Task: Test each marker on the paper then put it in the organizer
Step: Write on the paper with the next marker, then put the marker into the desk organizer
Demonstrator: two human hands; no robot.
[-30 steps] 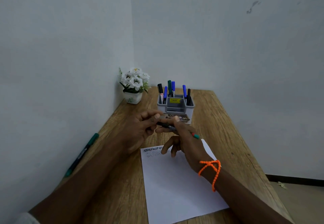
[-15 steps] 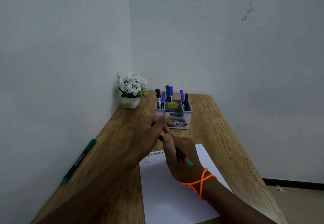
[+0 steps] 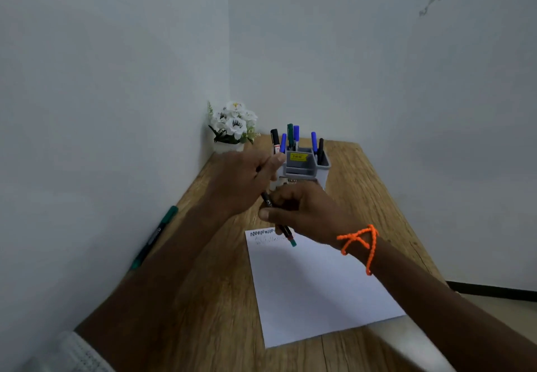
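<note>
My right hand (image 3: 308, 211) grips a black marker (image 3: 286, 232) whose green tail end points down over the top left of the white paper (image 3: 319, 284). My left hand (image 3: 244, 179) is closed around the marker's upper end, just in front of the grey organizer (image 3: 302, 168). The organizer holds several upright markers, blue, black and green. Scribbles (image 3: 266, 235) mark the paper's top left corner. A second green marker (image 3: 154, 238) lies at the desk's left edge by the wall. The held marker's tip is hidden in my left hand.
A small white pot of white flowers (image 3: 232, 127) stands in the back left corner. The wooden desk (image 3: 377, 197) sits against walls at left and behind. Its right edge drops to the floor.
The marker has swung from lying crosswise between my hands to pointing steeply down at the paper. My left hand has slid up towards the organizer, and my right hand has shifted on the barrel.
</note>
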